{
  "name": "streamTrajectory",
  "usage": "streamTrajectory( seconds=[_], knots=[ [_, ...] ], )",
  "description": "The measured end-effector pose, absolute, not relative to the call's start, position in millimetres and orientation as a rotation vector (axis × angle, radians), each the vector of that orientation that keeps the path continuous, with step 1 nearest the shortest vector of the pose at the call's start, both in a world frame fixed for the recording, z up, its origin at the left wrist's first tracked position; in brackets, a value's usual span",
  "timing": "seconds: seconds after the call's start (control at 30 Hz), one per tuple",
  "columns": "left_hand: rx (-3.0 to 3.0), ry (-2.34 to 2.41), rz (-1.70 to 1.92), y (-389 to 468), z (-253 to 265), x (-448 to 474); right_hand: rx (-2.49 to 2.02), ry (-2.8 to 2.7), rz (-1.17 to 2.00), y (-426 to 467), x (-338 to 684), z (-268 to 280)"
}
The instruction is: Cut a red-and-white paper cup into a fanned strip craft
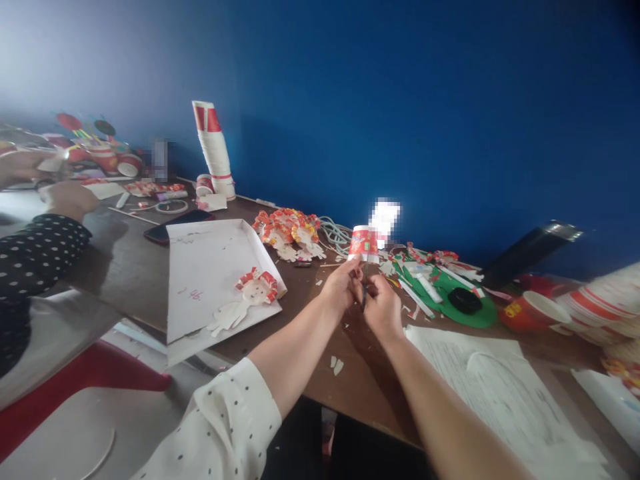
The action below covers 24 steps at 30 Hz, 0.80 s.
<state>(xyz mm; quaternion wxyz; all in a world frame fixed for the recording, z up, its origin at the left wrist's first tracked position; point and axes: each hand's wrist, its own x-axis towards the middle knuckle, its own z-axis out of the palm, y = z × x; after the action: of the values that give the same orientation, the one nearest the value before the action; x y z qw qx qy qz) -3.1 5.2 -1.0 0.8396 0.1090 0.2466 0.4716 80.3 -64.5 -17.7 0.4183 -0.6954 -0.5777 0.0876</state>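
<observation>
Landmark: a shallow white cardboard box lid (200, 267) on the brown table, with a cream paper figure with a ruffled red collar (256, 291) lying in it.
Paper cup: a small red-and-white printed paper cup (361, 245), held up off the table, to the right of the lid.
Left hand: the left hand (344, 285) is closed to a narrow pinch at the cup's lower edge.
Right hand: the right hand (383, 308) is curled around what look like dark-handled metal scissors (365, 293), just below the cup.
Step in hand: judging by the grip, cutting into the cup's paper; small white paper scraps (339, 367) lie right of the lid.
Next move: it calls for a steady cup and fingertips clear of the blades.
Around the lid: a pile of ruffled red-and-yellow paper figures (287, 230) beyond its far right corner; a tall stack of white paper cups (215, 147) behind it; a co-worker's dark dotted sleeve (47, 250) to its left.
Hard to make out: fingers cover much of the scissors; whether the blades touch the cup, or any cut is made, cannot be told. A pixelated bright patch (385, 220) beside the cup is unreadable; the co-worker's hands are blurred.
</observation>
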Motion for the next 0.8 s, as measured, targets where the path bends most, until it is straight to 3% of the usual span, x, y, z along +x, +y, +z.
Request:
streamTrajectory(
  seconds=[0.8],
  knots=[
    [0.229,0.506,0.931,-0.9,-6.6,-0.9,-1.674,-1.381,0.194,-62.9,77.1,-11.5]
  ],
)
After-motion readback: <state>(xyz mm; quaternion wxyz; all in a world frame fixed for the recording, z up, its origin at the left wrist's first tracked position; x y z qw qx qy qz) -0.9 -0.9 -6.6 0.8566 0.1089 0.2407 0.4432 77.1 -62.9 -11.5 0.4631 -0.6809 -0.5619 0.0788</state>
